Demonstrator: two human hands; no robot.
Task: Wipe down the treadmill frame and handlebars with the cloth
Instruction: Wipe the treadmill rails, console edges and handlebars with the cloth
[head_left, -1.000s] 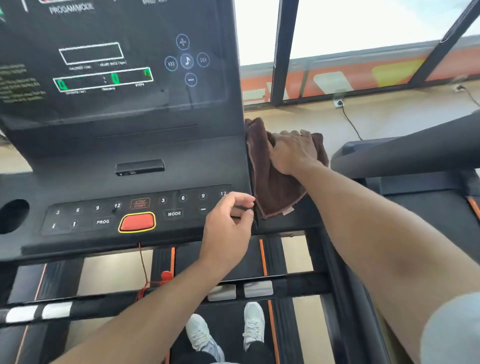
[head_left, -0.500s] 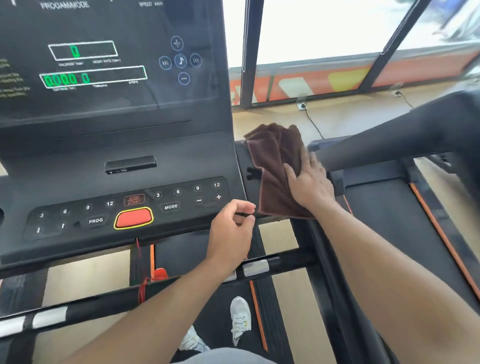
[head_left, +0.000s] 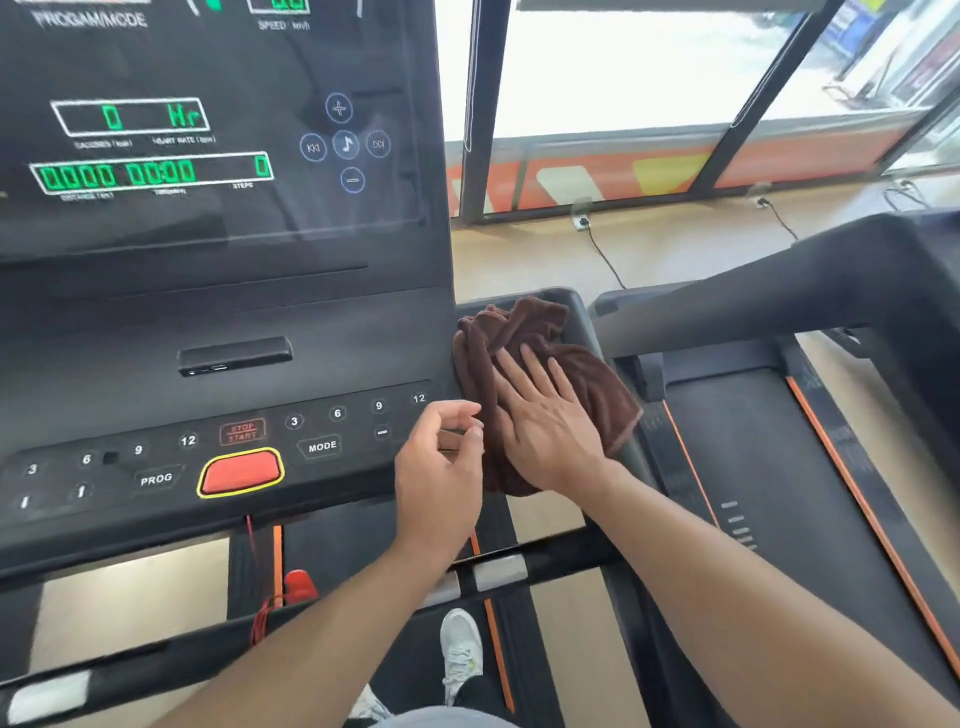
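Flat-fingered, the right hand (head_left: 550, 426) presses down on the brown cloth (head_left: 540, 364), its grip released, fingers straight and spread over the fabric rather than curled round it. That cloth lies bunched on the treadmill's right-hand tray (head_left: 584, 322), just right of the console (head_left: 234, 322), with its near edge draped toward the frame below. Just left of the cloth, the left hand (head_left: 441, 467) hovers over the console's right edge, fingers loosely curled with thumb and forefinger close together; whether they pinch anything I cannot tell. Left of that hand on the console sit the MODE button (head_left: 322, 447) and the red stop button (head_left: 240, 473). Above them the display (head_left: 150, 171) shows green digits. Below the console, a white shoe (head_left: 461, 654) stands on the belt.
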